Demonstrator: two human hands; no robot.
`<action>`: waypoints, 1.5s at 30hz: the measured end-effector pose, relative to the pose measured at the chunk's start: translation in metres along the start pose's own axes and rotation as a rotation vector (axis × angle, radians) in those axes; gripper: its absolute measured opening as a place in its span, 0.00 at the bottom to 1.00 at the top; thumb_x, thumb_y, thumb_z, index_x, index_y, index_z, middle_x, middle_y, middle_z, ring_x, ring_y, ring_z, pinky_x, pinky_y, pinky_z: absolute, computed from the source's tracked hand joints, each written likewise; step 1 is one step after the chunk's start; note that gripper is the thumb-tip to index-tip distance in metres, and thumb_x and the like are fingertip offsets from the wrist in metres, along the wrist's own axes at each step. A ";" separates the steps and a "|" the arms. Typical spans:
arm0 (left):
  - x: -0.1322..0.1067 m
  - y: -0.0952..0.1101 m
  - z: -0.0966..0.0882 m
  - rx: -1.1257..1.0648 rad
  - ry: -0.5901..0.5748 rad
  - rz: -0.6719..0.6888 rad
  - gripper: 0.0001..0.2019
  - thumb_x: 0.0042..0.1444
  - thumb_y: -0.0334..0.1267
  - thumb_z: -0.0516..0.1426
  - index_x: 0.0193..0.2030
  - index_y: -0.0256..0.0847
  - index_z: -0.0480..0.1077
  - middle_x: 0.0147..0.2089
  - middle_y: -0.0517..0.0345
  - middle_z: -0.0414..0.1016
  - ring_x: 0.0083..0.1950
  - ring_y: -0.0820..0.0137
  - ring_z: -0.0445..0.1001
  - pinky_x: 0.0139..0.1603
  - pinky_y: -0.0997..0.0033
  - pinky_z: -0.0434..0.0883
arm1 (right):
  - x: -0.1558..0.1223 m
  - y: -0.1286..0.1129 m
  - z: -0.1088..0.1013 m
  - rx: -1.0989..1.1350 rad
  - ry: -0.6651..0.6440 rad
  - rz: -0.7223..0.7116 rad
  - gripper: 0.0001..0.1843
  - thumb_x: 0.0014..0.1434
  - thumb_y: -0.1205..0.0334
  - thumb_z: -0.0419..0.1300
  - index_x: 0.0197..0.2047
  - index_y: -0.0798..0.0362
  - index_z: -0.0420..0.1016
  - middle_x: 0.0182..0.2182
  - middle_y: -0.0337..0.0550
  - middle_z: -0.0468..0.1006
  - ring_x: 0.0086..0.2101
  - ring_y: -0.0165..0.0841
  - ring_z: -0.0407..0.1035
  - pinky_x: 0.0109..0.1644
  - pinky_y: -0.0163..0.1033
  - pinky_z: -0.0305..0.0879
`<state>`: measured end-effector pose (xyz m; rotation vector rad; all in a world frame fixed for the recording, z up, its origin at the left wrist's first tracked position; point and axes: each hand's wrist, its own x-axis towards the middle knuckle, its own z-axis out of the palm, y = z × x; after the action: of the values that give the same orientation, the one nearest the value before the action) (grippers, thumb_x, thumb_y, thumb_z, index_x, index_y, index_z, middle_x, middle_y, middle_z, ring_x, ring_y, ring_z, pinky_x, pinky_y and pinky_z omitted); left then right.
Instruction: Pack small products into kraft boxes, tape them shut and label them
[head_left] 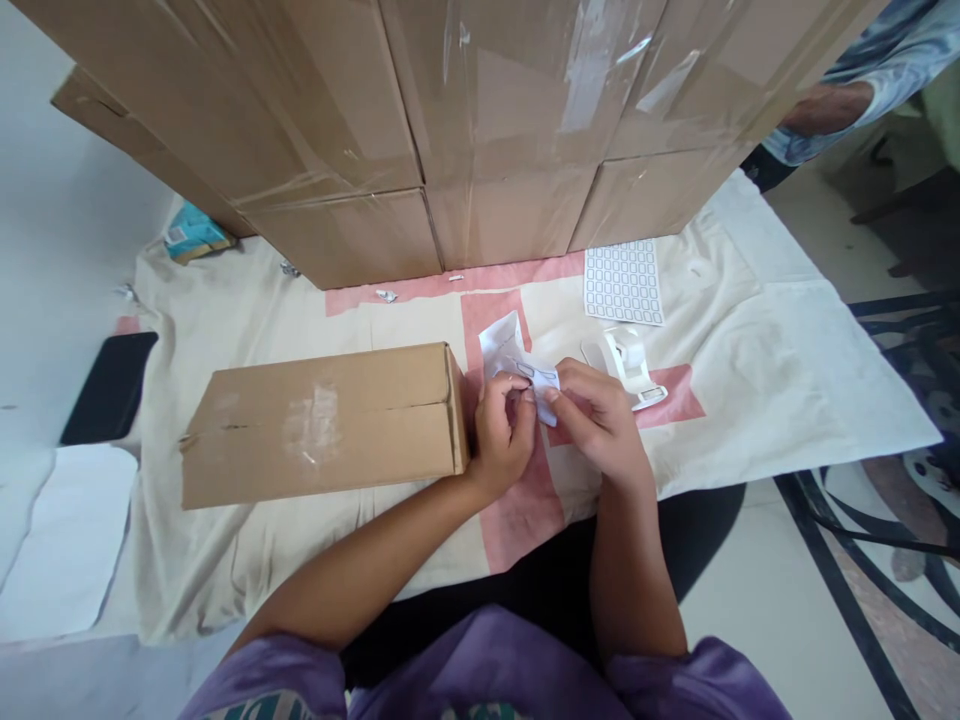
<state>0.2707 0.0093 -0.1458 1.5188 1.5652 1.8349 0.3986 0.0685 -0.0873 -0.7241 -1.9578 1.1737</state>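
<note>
Between my two hands is a small creased sticker sheet (501, 340), white with printed outlines. My left hand (501, 435) pinches its lower edge, thumb against fingertips. On its right side, my right hand (600, 415) grips the same sheet between thumb and fingers. A long closed cardboard box (330, 425) lies just left of my left hand, with clear tape on its top. Just beyond my right hand sits a white tape dispenser (626, 360), partly hidden by my fingers. Behind it lies a flat label sheet (622, 282) printed with rows of small frames.
Stacked taped cartons (510, 130) wall off the back of the cloth-covered table (780, 390). At left are a black phone-like slab (109, 388), white paper (67, 540) and a blue packet (196, 235). Another person's arm (832, 108) shows at upper right.
</note>
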 end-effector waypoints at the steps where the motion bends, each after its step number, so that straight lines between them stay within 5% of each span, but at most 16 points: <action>1: 0.000 0.000 0.000 -0.004 0.008 -0.010 0.02 0.71 0.37 0.54 0.47 0.44 0.66 0.42 0.56 0.74 0.44 0.69 0.75 0.46 0.67 0.72 | 0.000 0.000 0.000 -0.002 0.005 0.004 0.16 0.71 0.61 0.57 0.29 0.50 0.69 0.28 0.38 0.67 0.32 0.33 0.65 0.38 0.42 0.59; 12: -0.001 0.000 0.001 -0.032 0.011 -0.072 0.05 0.72 0.41 0.53 0.49 0.45 0.65 0.43 0.56 0.74 0.44 0.69 0.77 0.46 0.67 0.74 | 0.000 0.005 0.001 -0.009 0.082 0.027 0.18 0.71 0.58 0.57 0.27 0.50 0.66 0.28 0.38 0.66 0.30 0.32 0.62 0.37 0.41 0.58; 22: -0.009 -0.005 0.000 -0.119 0.017 -0.099 0.06 0.70 0.39 0.56 0.51 0.45 0.67 0.47 0.55 0.73 0.51 0.66 0.76 0.52 0.62 0.75 | 0.003 0.033 0.002 0.028 0.474 0.350 0.21 0.68 0.50 0.59 0.27 0.49 0.62 0.23 0.35 0.60 0.25 0.30 0.56 0.28 0.38 0.53; 25: -0.010 -0.007 -0.001 -0.111 0.007 -0.129 0.07 0.70 0.40 0.55 0.51 0.45 0.67 0.47 0.54 0.73 0.50 0.66 0.76 0.51 0.63 0.75 | 0.003 0.037 0.005 0.210 0.457 0.353 0.13 0.66 0.49 0.61 0.50 0.46 0.73 0.39 0.43 0.76 0.29 0.32 0.68 0.26 0.37 0.59; 27: -0.010 -0.006 0.000 -0.119 0.008 -0.147 0.07 0.70 0.40 0.55 0.52 0.45 0.67 0.47 0.55 0.73 0.48 0.67 0.76 0.50 0.63 0.75 | 0.002 0.035 0.006 0.271 0.449 0.305 0.29 0.65 0.50 0.63 0.66 0.38 0.63 0.59 0.47 0.72 0.33 0.34 0.74 0.27 0.38 0.65; 29: -0.008 -0.004 0.000 -0.129 0.017 -0.152 0.07 0.70 0.40 0.56 0.52 0.45 0.67 0.47 0.54 0.73 0.48 0.67 0.76 0.49 0.65 0.75 | 0.001 0.030 0.007 0.260 0.429 0.255 0.34 0.65 0.51 0.63 0.71 0.32 0.57 0.67 0.47 0.64 0.34 0.32 0.74 0.30 0.39 0.68; 35: -0.001 0.001 0.001 -0.136 0.013 -0.072 0.05 0.70 0.38 0.55 0.51 0.44 0.66 0.45 0.55 0.72 0.46 0.71 0.76 0.47 0.70 0.75 | 0.001 0.019 0.005 0.305 0.055 0.233 0.12 0.67 0.54 0.62 0.50 0.47 0.80 0.45 0.41 0.75 0.27 0.25 0.67 0.34 0.38 0.67; 40: -0.001 0.001 0.000 -0.147 -0.007 -0.084 0.06 0.70 0.37 0.55 0.52 0.45 0.66 0.46 0.56 0.72 0.47 0.71 0.76 0.48 0.69 0.75 | 0.002 0.018 0.002 0.397 -0.022 0.372 0.09 0.66 0.56 0.63 0.46 0.51 0.79 0.30 0.36 0.72 0.28 0.27 0.64 0.34 0.35 0.61; 45: -0.004 -0.002 0.000 -0.187 -0.030 -0.077 0.07 0.70 0.37 0.56 0.52 0.45 0.65 0.45 0.56 0.72 0.45 0.71 0.76 0.46 0.69 0.74 | 0.001 0.017 0.002 0.440 -0.008 0.367 0.08 0.62 0.57 0.67 0.39 0.52 0.76 0.30 0.35 0.72 0.30 0.27 0.65 0.36 0.35 0.61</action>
<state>0.2717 0.0075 -0.1499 1.3765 1.3759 1.8497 0.3980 0.0758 -0.1026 -0.8567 -1.5252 1.7563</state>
